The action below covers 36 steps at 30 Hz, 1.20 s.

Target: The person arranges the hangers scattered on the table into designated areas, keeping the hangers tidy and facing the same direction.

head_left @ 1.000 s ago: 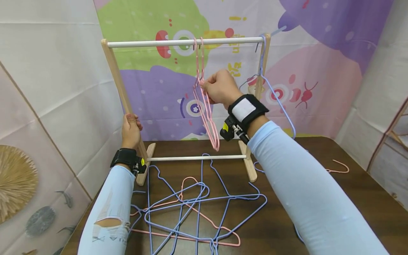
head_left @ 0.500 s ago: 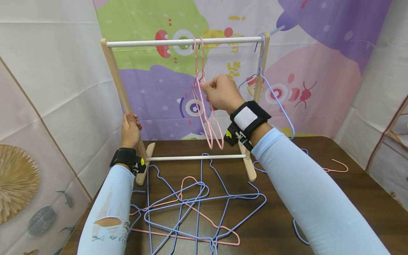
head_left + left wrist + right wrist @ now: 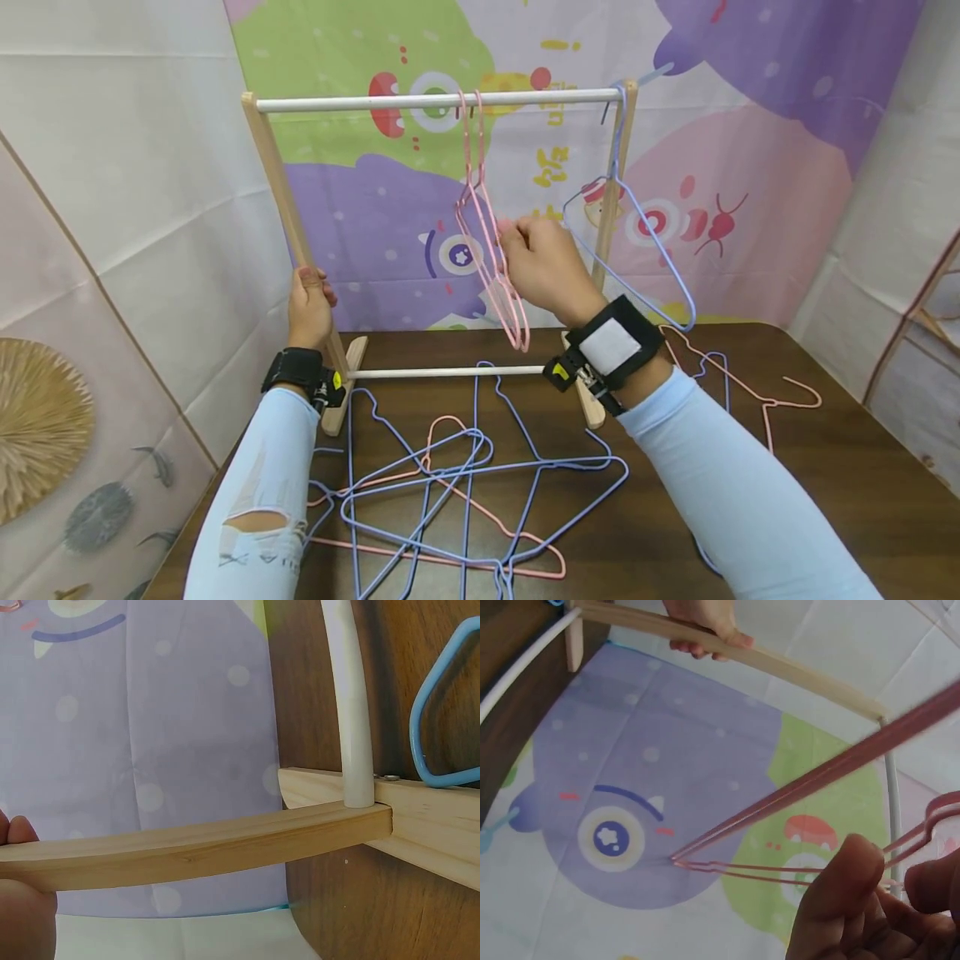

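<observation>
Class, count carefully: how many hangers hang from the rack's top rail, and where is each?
3: one pink hanger near the middle, a second pink hanger just right of it, and a blue hanger at the right end. No others seem hidden.

"How's the left hand (image 3: 309, 310)?"
"Curled in a grip, left arm (image 3: 251, 467) stretched forward."
"And the right hand (image 3: 551, 265)?"
"Higher up, fingers (image 3: 847, 870) loosely bent with a gap showing between tips, right arm (image 3: 738, 492) slanting inward."

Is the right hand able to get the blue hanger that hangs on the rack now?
Probably yes: the blue hanger hangs close beside the right hand, with nothing visible between them.
</observation>
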Available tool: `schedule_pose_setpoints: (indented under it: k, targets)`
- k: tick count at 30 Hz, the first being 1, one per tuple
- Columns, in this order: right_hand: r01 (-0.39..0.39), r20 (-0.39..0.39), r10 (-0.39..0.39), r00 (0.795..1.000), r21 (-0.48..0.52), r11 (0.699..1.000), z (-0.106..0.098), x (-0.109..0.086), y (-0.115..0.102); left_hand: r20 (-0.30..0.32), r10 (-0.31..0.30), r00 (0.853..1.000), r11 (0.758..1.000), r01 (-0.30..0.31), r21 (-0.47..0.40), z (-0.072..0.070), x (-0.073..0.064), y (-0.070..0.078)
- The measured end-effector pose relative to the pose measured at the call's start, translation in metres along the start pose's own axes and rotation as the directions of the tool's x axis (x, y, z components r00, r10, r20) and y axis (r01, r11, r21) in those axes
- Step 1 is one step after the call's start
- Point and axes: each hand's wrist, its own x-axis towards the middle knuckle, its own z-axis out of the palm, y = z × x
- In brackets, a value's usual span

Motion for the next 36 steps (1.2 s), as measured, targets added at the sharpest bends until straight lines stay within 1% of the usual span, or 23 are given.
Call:
schedule_pose_setpoints:
  k: [2, 4, 7, 11, 13, 14, 16, 20, 22, 24, 28, 32, 34, 36]
  targets:
    - [0.002, 0.006, -0.002, 1.0, -0.029, 1.0, -0.001, -0.006, 0.006, 0.003, -0.001, 1.0, 1.0, 0.001, 0.0, 0.0, 0.0, 0.001]
    - [0.024, 0.012, -0.023, 1.0, -0.072, 0.997, -0.001, -0.011, 0.013, 0.007, -0.003, 1.0, 1.0, 0.003, 0.001, 0.001, 0.0, 0.001]
    - [0.081, 0.034, -0.076, 0.997, -0.152, 0.985, -0.002, -0.018, 0.029, 0.005, -0.005, 1.0, 1.0, 0.005, 0.011, 0.002, 0.0, 0.003]
    - [0.195, 0.094, -0.175, 0.98, -0.266, 0.944, -0.004, -0.028, 0.054, 0.008, -0.004, 1.0, 1.0, 0.004, 0.011, 0.003, 0.001, 0.003]
    - [0.234, 0.115, -0.208, 0.971, -0.307, 0.922, -0.007, -0.032, 0.066, 0.01, 0.0, 1.0, 1.0, 0.0, 0.013, 0.003, 0.002, 0.004]
    - [0.241, 0.118, -0.214, 0.97, -0.324, 0.915, -0.008, -0.034, 0.072, 0.011, 0.002, 1.0, 1.0, -0.002, 0.017, 0.002, 0.002, 0.004]
    - [0.227, 0.123, -0.196, 0.973, -0.34, 0.913, -0.012, -0.037, 0.081, 0.011, 0.004, 1.0, 1.0, -0.004, 0.018, 0.002, 0.003, 0.005]
    - [0.117, 0.121, -0.079, 0.989, -0.349, 0.93, -0.018, -0.043, 0.099, 0.014, -0.001, 1.0, 1.0, 0.001, 0.023, 0.0, 0.003, 0.005]
    - [0.067, 0.118, -0.026, 0.993, -0.358, 0.931, -0.021, -0.047, 0.109, 0.016, -0.005, 1.0, 1.0, 0.005, 0.021, 0.0, 0.003, 0.005]
    - [0.039, 0.116, 0.005, 0.993, -0.368, 0.929, -0.025, -0.051, 0.119, 0.018, -0.007, 1.0, 1.0, 0.007, 0.016, 0.0, 0.003, 0.004]
    - [0.021, 0.089, 0.015, 0.996, -0.39, 0.921, -0.033, -0.063, 0.138, 0.019, -0.009, 1.0, 1.0, 0.009, 0.002, 0.0, 0.004, 0.001]
    - [0.002, 0.049, 0.021, 0.999, -0.44, 0.898, -0.043, -0.076, 0.156, 0.02, -0.011, 1.0, 1.0, 0.011, 0.006, -0.001, 0.004, -0.001]
    - [0.005, 0.033, 0.011, 0.999, -0.462, 0.887, -0.049, -0.082, 0.165, 0.02, -0.01, 1.0, 1.0, 0.01, 0.008, -0.002, 0.003, -0.001]
    - [-0.003, 0.014, 0.011, 1.0, -0.474, 0.88, -0.056, -0.088, 0.175, 0.019, -0.008, 1.0, 1.0, 0.008, 0.016, -0.001, 0.002, -0.001]
